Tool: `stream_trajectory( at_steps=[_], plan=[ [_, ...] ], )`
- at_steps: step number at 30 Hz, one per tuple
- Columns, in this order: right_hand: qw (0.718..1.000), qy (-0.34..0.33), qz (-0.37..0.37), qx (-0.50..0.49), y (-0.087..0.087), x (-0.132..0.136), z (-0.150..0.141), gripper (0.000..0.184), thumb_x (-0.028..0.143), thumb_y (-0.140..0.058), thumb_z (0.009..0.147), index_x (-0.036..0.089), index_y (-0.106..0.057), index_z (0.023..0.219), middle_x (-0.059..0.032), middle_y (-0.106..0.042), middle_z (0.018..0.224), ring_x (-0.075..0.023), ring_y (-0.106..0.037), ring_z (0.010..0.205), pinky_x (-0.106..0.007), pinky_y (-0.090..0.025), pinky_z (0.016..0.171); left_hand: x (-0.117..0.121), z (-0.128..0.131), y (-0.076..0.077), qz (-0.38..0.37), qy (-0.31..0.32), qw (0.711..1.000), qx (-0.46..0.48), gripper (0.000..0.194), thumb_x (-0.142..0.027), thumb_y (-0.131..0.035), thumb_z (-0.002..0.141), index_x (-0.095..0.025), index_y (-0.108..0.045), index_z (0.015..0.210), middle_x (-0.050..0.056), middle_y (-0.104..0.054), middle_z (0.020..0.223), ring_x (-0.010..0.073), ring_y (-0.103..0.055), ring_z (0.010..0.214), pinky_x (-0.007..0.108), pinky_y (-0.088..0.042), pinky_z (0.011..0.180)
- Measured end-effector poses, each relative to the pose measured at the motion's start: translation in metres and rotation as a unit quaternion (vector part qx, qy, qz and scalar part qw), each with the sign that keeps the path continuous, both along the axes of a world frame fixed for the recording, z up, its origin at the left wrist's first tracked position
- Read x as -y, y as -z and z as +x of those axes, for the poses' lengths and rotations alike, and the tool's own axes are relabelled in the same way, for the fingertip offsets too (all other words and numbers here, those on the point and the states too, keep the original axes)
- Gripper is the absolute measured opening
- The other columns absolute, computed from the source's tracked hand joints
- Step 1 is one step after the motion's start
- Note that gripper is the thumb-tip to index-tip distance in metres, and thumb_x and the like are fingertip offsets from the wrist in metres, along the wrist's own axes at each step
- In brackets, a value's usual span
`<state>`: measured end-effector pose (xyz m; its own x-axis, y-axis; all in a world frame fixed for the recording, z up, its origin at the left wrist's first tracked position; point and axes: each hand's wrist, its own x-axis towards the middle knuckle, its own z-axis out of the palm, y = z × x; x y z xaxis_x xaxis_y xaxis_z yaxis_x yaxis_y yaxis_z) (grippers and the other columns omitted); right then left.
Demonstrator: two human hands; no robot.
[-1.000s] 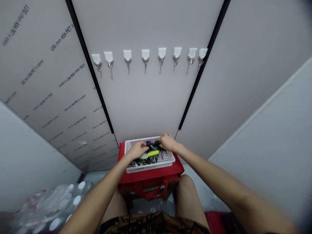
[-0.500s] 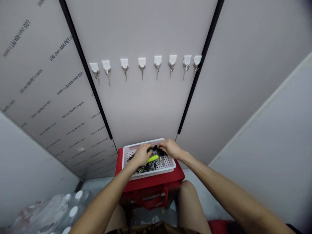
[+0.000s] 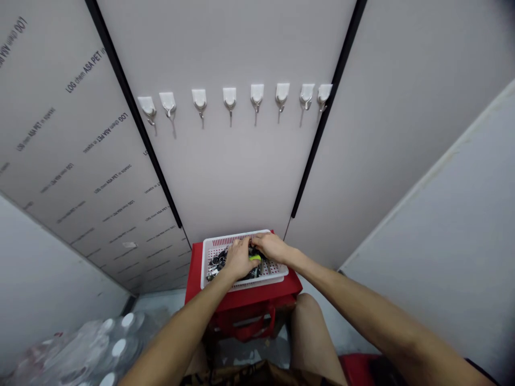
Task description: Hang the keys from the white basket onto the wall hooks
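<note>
Both my hands are inside a white plastic basket [image 3: 237, 288], over a jumbled pile of keys and key rings [image 3: 217, 262]. My left hand [image 3: 239, 260] lies across the middle of the pile with its fingers curled, its thumb beside a yellow-green piece [image 3: 255, 258] that is partly covered. My right hand [image 3: 270, 247] reaches in from the right, its fingers bent and pressed together close to the left fingertips. Dark small items show between the hands. What either hand grips is hidden by the fingers.
The basket stands on a red bag-like box [image 3: 195, 273] with a red handle [image 3: 253, 332]. On the wall ahead hangs a row of several white hooks [image 3: 229, 97]. Bottles with white caps [image 3: 120, 348] stand on the floor at lower left.
My left hand has moved slightly right and covers more of the yellow-green piece. My right hand has shifted a little left, nearer the left. The view has tilted slightly.
</note>
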<state>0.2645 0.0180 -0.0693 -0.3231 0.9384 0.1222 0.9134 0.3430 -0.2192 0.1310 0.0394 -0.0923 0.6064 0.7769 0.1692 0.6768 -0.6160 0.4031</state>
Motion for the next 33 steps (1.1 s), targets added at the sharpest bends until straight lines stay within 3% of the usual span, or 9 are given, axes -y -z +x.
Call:
stream_trajectory(
  at_steps=[3,6,10,14,17,22,29,31,33],
  plan=[
    [0.993,0.039,0.012,-0.108,-0.006,-0.005,0.004,0.016,0.013,-0.038,0.064,0.015,-0.052,0.070,-0.0041,-0.055,0.070,-0.0116,-0.048,0.063,-0.022,-0.034,0.058,0.001,0.005,-0.002,-0.013,-0.021,1.000,-0.017,0.062,-0.037,-0.056,0.049,-0.017,-0.035,0.104,0.007,-0.047,0.090,0.0224,-0.041,0.087,0.031,-0.032,0.073],
    [0.948,0.118,0.019,-0.297,-0.026,-0.012,0.013,0.014,0.016,-0.035,0.067,0.014,-0.048,0.072,0.0001,-0.052,0.060,-0.0079,-0.046,0.052,-0.021,-0.036,0.054,0.002,0.008,0.000,-0.037,-0.036,0.999,-0.003,0.071,-0.036,-0.059,0.045,-0.017,-0.032,0.108,0.009,-0.046,0.092,0.0243,-0.041,0.089,0.033,-0.031,0.075],
    [0.898,0.062,-0.022,-0.435,-0.053,-0.013,0.020,0.005,0.017,-0.042,0.064,0.015,-0.046,0.067,0.0029,-0.050,0.058,-0.0069,-0.047,0.055,-0.021,-0.037,0.058,-0.008,0.009,-0.007,-0.153,-0.017,0.981,0.118,0.076,-0.027,-0.062,0.042,-0.016,-0.029,0.110,0.010,-0.047,0.098,0.0233,-0.042,0.089,0.034,-0.030,0.077],
    [0.798,0.063,-0.092,-0.592,-0.064,-0.002,0.016,0.006,0.021,-0.044,0.064,0.017,-0.042,0.067,0.0029,-0.052,0.063,-0.0070,-0.049,0.060,-0.024,-0.037,0.062,-0.021,0.008,-0.037,-0.350,0.055,0.864,0.359,0.062,-0.020,-0.057,0.052,-0.016,-0.030,0.108,0.008,-0.048,0.100,0.0146,-0.047,0.084,0.026,-0.035,0.072],
    [0.717,0.047,-0.139,-0.682,-0.066,0.006,0.010,0.006,0.020,-0.041,0.065,0.018,-0.039,0.069,0.0020,-0.054,0.066,-0.0076,-0.051,0.060,-0.026,-0.038,0.063,-0.021,0.006,-0.060,-0.448,0.083,0.774,0.440,0.053,-0.020,-0.056,0.054,-0.018,-0.036,0.103,0.005,-0.051,0.095,0.0109,-0.050,0.075,0.022,-0.038,0.064],
    [0.682,0.035,-0.143,-0.717,-0.067,0.014,0.006,0.006,0.014,-0.032,0.067,0.018,-0.037,0.067,-0.0011,-0.056,0.071,-0.0100,-0.053,0.065,-0.028,-0.039,0.065,-0.013,0.006,-0.067,-0.535,0.071,0.690,0.482,0.031,-0.036,-0.046,0.063,-0.016,-0.048,0.088,0.002,-0.054,0.076,0.0065,-0.049,0.058,0.020,-0.039,0.055],
    [0.676,0.101,-0.098,-0.723,-0.057,0.024,0.010,0.011,0.016,-0.024,0.066,0.018,-0.034,0.063,-0.0058,-0.056,0.079,-0.0138,-0.052,0.074,-0.030,-0.040,0.062,-0.011,0.013,-0.071,-0.494,0.049,0.707,0.504,0.026,-0.018,-0.052,0.059,-0.014,-0.047,0.084,0.000,-0.053,0.069,0.0042,-0.047,0.053,0.017,-0.036,0.050],
    [0.666,0.107,-0.079,-0.734,-0.054,0.025,0.012,0.011,0.017,-0.024,0.065,0.018,-0.034,0.063,-0.0055,-0.056,0.076,-0.0141,-0.052,0.074,-0.030,-0.040,0.061,-0.011,0.014,-0.077,-0.467,0.037,0.734,0.493,0.029,-0.014,-0.049,0.060,-0.015,-0.043,0.089,-0.002,-0.051,0.063,0.0042,-0.048,0.052,0.018,-0.037,0.052],
    [0.677,0.122,-0.070,-0.722,-0.050,0.026,0.013,0.011,0.017,-0.025,0.064,0.018,-0.036,0.063,-0.0048,-0.055,0.072,-0.0137,-0.052,0.070,-0.029,-0.040,0.060,-0.012,0.015,-0.084,-0.417,0.022,0.789,0.451,0.030,-0.012,-0.045,0.062,-0.014,-0.041,0.092,-0.003,-0.049,0.057,0.0047,-0.047,0.049,0.019,-0.037,0.052]
  ],
)
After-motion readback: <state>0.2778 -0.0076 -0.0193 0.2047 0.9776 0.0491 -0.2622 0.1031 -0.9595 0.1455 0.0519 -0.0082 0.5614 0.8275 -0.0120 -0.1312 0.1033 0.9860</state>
